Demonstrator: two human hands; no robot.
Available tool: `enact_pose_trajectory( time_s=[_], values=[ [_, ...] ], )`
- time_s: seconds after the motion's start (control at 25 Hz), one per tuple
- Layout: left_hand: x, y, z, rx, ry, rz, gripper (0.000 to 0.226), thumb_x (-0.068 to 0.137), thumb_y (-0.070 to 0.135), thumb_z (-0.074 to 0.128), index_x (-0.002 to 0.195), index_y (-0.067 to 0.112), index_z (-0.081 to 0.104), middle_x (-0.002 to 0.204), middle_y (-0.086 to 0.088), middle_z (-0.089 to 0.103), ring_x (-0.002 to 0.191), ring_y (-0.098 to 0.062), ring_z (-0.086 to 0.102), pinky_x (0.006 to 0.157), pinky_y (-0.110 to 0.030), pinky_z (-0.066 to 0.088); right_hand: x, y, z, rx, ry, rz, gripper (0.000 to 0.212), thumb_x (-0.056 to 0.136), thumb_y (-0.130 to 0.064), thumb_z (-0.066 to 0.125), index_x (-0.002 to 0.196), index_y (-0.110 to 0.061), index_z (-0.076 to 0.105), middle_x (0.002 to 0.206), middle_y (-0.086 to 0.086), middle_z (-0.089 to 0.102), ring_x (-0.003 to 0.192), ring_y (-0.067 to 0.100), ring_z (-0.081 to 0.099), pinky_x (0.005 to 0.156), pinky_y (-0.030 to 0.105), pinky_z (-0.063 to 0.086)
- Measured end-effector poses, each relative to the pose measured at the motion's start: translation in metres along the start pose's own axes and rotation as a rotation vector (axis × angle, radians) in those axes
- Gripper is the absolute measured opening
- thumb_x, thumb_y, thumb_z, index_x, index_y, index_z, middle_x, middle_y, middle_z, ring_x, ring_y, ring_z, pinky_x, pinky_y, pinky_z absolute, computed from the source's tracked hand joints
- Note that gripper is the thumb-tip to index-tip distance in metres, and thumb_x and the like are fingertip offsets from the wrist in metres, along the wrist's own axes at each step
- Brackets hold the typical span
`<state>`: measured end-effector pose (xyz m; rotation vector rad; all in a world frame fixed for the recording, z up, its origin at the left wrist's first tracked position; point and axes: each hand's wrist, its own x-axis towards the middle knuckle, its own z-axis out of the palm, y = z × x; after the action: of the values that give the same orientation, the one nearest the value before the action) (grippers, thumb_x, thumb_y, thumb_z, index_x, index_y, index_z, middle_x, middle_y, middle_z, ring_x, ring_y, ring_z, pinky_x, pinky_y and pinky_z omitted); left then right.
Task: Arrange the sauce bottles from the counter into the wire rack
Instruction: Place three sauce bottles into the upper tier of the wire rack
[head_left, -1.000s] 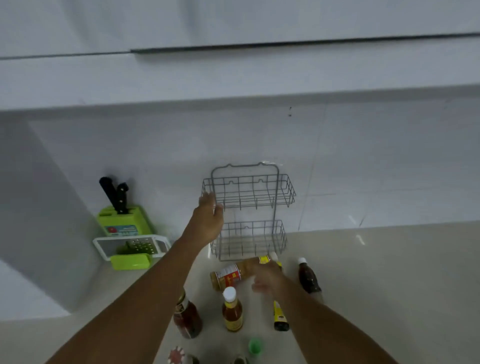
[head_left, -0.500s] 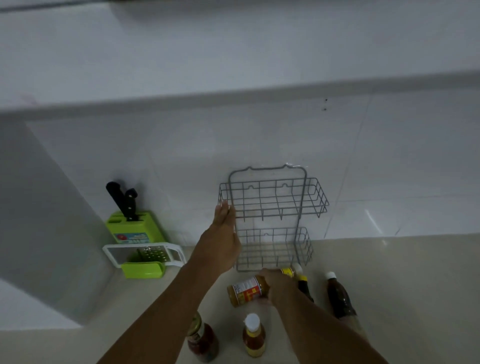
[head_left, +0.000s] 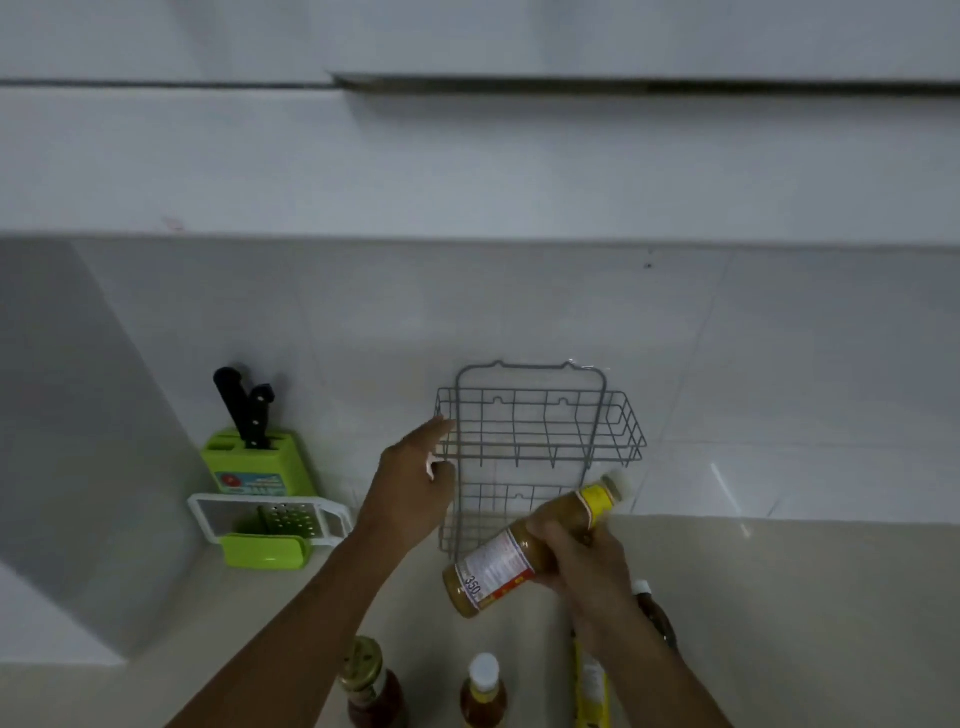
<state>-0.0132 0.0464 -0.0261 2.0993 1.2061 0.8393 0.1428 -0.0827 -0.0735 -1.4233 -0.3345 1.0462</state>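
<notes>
A grey two-tier wire rack (head_left: 618, 426) stands against the tiled wall on the counter. My left hand (head_left: 410, 493) rests on the rack's left edge, fingers touching the upper basket's wires. My right hand (head_left: 582, 561) grips a yellow-brown sauce bottle (head_left: 504, 561) with a white and red label, tilted with its cap up to the right, in front of the lower basket. On the counter below stand a dark red jar with a gold lid (head_left: 371, 686), a small amber bottle with a white cap (head_left: 483, 691), a yellow-labelled bottle (head_left: 589, 691) and a dark bottle (head_left: 657, 618) partly behind my right wrist.
A green knife block (head_left: 254, 467) with two black-handled knives sits at the left by the wall, with a white and green grater (head_left: 270, 525) in front of it. White cabinets (head_left: 467, 156) hang overhead. A wall corner juts out at far left.
My right hand has lifted the yellow-brown bottle off the counter and tilted its cap upward toward the rack. My left hand stays on the rack's left edge.
</notes>
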Motion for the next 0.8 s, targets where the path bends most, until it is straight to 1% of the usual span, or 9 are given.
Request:
enact_pose_trajectory(
  time_s=[0.08,0.16,0.32,0.36,0.44,0.52,0.68,0.72,0.8],
  values=[
    [0.009,-0.005,-0.003,-0.096,0.078,-0.073,0.049,0.094,0.004,0.053,0.141,0.017,0.052,0.144,-0.003,0.054,0.124,-0.018,0.056,0.105,-0.022,0.041,-0.028,-0.051,0.005,-0.104,0.033,-0.28,0.022,0.079,-0.009,0.082,0.097,-0.019,0.073,0.091,-0.003,0.08,0.086,0.013,0.076,0.065,0.024,0.061],
    [0.017,-0.007,0.0,-0.125,0.053,-0.13,0.049,0.093,0.002,0.051,0.14,0.014,0.053,0.14,-0.007,0.058,0.121,-0.019,0.059,0.1,-0.017,0.038,-0.04,-0.094,0.017,-0.205,0.01,-0.508,0.029,0.075,-0.015,0.087,0.096,-0.025,0.07,0.088,-0.012,0.077,0.082,0.004,0.074,0.062,0.014,0.058],
    [0.02,-0.008,0.008,-0.188,0.043,-0.222,0.045,0.094,0.008,0.053,0.139,0.011,0.054,0.139,-0.011,0.059,0.127,-0.021,0.057,0.103,-0.016,0.034,-0.019,-0.138,0.063,-0.43,0.005,-0.756,0.044,0.073,-0.029,0.089,0.105,-0.019,0.06,0.091,-0.011,0.071,0.075,0.005,0.069,0.061,0.006,0.051],
    [0.02,-0.007,0.007,-0.207,0.048,-0.232,0.043,0.095,0.014,0.056,0.138,0.011,0.055,0.136,-0.01,0.062,0.124,-0.02,0.059,0.103,-0.017,0.036,-0.008,-0.141,0.075,-0.477,0.001,-0.79,0.046,0.073,-0.031,0.089,0.106,-0.02,0.058,0.093,-0.01,0.07,0.075,0.005,0.068,0.062,0.008,0.052],
    [0.021,-0.009,0.006,-0.267,0.055,-0.219,0.041,0.094,0.025,0.063,0.133,0.015,0.06,0.126,-0.007,0.068,0.113,-0.015,0.063,0.107,-0.027,0.045,0.013,-0.14,0.097,-0.562,-0.027,-0.834,0.048,0.073,-0.033,0.089,0.107,-0.021,0.057,0.095,-0.008,0.07,0.081,0.01,0.07,0.072,0.021,0.057],
    [0.02,-0.01,0.004,-0.333,0.041,-0.198,0.044,0.092,0.025,0.068,0.134,0.017,0.059,0.121,0.004,0.064,0.108,-0.008,0.062,0.105,-0.037,0.05,0.03,-0.133,0.112,-0.67,-0.045,-0.839,0.054,0.071,-0.036,0.09,0.112,-0.019,0.059,0.101,-0.005,0.071,0.087,0.014,0.07,0.078,0.033,0.06],
    [0.024,-0.021,0.005,-0.179,0.051,-0.131,0.038,0.092,0.022,0.066,0.13,0.02,0.063,0.123,0.002,0.071,0.112,-0.014,0.068,0.097,-0.021,0.05,0.045,-0.117,0.129,-0.805,-0.006,-0.827,0.065,0.066,-0.049,0.089,0.116,-0.018,0.06,0.108,0.001,0.075,0.093,0.019,0.073,0.084,0.042,0.062],
    [0.024,-0.025,0.005,-0.19,0.031,-0.14,0.041,0.092,0.024,0.066,0.133,0.021,0.061,0.125,0.001,0.07,0.114,-0.014,0.067,0.098,-0.02,0.049,0.048,-0.115,0.131,-0.819,0.009,-0.825,0.065,0.065,-0.052,0.088,0.114,-0.02,0.059,0.105,0.0,0.075,0.091,0.019,0.073,0.083,0.043,0.062],
    [0.026,-0.03,0.005,-0.259,-0.009,-0.174,0.047,0.092,0.026,0.067,0.138,0.024,0.056,0.129,-0.002,0.068,0.117,-0.017,0.066,0.103,-0.032,0.052,0.051,-0.115,0.135,-0.877,0.036,-0.821,0.068,0.062,-0.062,0.084,0.11,-0.024,0.056,0.1,-0.003,0.073,0.089,0.018,0.071,0.08,0.043,0.062]
  ],
)
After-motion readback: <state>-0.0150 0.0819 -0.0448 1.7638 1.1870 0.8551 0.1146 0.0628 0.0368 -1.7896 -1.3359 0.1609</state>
